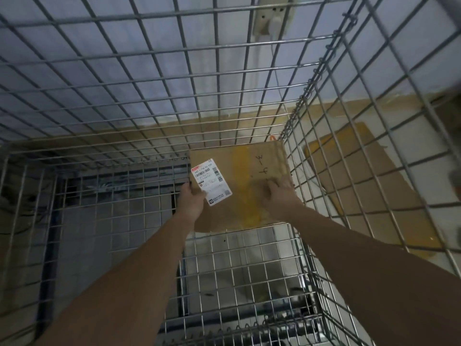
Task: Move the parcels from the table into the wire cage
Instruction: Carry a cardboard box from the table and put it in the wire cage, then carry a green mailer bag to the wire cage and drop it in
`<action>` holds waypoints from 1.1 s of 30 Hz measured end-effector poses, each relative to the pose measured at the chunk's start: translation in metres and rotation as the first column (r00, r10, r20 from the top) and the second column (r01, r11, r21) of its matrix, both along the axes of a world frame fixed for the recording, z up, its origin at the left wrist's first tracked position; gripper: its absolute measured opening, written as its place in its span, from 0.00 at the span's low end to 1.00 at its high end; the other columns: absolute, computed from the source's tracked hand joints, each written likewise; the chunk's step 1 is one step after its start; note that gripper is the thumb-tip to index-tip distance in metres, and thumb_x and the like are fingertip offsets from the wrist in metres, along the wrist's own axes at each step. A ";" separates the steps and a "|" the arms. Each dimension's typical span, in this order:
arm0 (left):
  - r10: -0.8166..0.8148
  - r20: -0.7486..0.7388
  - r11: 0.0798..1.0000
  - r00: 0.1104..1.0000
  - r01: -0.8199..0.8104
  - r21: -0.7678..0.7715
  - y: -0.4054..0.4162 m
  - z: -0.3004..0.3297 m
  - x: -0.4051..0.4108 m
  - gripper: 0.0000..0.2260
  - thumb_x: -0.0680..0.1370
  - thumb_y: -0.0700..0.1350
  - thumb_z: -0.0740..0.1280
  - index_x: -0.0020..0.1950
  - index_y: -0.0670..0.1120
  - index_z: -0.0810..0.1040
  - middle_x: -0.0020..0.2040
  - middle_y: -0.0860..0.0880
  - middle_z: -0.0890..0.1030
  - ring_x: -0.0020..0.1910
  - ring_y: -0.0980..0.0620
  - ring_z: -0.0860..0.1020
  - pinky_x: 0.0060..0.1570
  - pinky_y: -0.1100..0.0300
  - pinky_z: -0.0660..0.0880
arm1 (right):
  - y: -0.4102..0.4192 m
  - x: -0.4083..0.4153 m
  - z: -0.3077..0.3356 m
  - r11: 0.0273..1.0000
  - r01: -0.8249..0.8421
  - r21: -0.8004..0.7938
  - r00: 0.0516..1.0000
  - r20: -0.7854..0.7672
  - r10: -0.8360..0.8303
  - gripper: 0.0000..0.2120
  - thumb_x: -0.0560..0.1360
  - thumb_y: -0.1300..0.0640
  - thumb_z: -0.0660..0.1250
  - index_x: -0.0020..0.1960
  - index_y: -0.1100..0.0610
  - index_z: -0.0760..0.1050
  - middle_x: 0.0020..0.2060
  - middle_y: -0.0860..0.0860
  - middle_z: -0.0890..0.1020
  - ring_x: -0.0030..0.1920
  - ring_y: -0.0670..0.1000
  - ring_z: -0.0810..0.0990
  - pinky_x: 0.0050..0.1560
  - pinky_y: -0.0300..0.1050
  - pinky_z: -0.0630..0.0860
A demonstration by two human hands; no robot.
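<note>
A brown cardboard parcel (245,181) with a white shipping label, yellow tape and handwritten marks sits low inside the wire cage (139,96), in its far right corner. My left hand (190,199) grips the parcel's left edge beside the label. My right hand (277,196) holds its right side, fingers over the top face. Both forearms reach down into the cage from above. Whether the parcel rests on the cage floor I cannot tell.
The cage's mesh floor (239,265) shows in front of the parcel. Outside the right wall lies a flattened cardboard sheet (361,186) on the pale floor. A wall socket with a white plug and cable (272,21) is behind the cage's back wall.
</note>
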State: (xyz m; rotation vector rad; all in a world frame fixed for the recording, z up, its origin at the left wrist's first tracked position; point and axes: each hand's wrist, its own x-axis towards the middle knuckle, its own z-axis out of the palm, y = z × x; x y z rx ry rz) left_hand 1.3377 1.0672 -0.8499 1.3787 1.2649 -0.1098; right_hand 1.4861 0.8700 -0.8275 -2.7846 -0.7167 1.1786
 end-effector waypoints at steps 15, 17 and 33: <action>-0.614 -0.465 0.383 0.638 0.756 0.531 0.096 0.534 -0.023 0.41 0.81 0.67 0.62 0.86 0.51 0.47 0.85 0.48 0.55 0.81 0.45 0.61 0.78 0.50 0.62 | 0.099 0.031 0.506 0.921 -0.364 0.140 0.919 0.218 0.330 0.38 0.83 0.36 0.60 0.85 0.53 0.54 0.84 0.53 0.57 0.82 0.56 0.59 0.80 0.54 0.60; -0.564 -0.494 0.345 0.661 0.733 0.587 0.113 0.630 -0.033 0.42 0.81 0.68 0.61 0.86 0.50 0.47 0.86 0.49 0.52 0.83 0.46 0.58 0.80 0.48 0.58 | 0.116 0.030 0.606 0.896 -0.411 0.170 0.886 0.305 0.348 0.38 0.83 0.36 0.60 0.85 0.53 0.54 0.84 0.53 0.58 0.82 0.56 0.60 0.80 0.54 0.59; 0.110 -0.467 0.258 0.877 0.429 0.866 0.004 1.077 -0.305 0.39 0.79 0.70 0.60 0.85 0.53 0.55 0.86 0.51 0.51 0.84 0.49 0.53 0.80 0.49 0.54 | 0.146 -0.166 1.060 0.516 -0.777 0.361 0.609 0.639 0.470 0.37 0.83 0.36 0.56 0.85 0.53 0.52 0.83 0.55 0.59 0.82 0.58 0.59 0.80 0.57 0.60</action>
